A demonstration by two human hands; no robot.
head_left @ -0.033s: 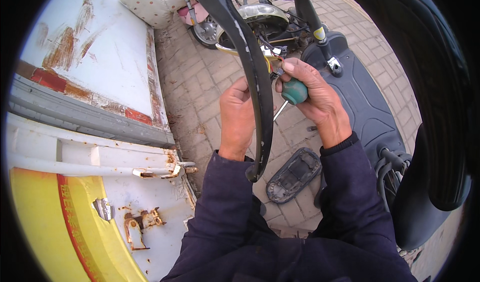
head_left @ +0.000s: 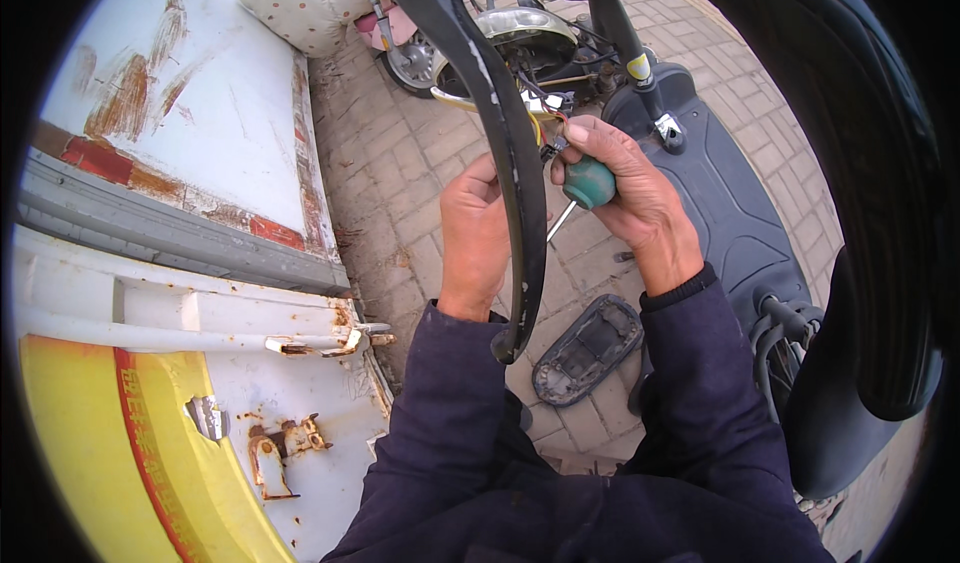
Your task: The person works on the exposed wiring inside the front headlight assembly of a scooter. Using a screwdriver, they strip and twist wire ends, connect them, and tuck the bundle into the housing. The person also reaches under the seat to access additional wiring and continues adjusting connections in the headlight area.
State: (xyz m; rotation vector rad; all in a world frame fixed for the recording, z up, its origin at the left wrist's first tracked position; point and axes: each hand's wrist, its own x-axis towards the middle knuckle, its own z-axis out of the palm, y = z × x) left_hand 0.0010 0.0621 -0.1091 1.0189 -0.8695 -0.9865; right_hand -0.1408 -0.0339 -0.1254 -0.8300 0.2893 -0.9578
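Observation:
My right hand point(head_left: 645, 198) is closed around a screwdriver, its green handle point(head_left: 589, 182) under the fingers and the metal shaft pointing down and left. Thumb and forefinger of that hand also pinch thin red and yellow wires point(head_left: 537, 121) by a small dark connector point(head_left: 549, 151). Opposite it, my left hand point(head_left: 474, 238) has its fingers curled toward the same wires. A curved black lever point(head_left: 527, 213) passes in front of its fingertips, so what they grip is hidden. Beyond the hands sits an opened scooter headlight housing point(head_left: 525, 25) with loose wiring.
A dark scooter footboard point(head_left: 725, 198) lies to the right, with a black handlebar grip point(head_left: 900, 343) hanging over it. An oval black tray-like cover point(head_left: 588, 351) rests on the paving. Rusty white metal panels point(head_left: 215, 83) and a yellow banner point(head_left: 75, 413) line the left.

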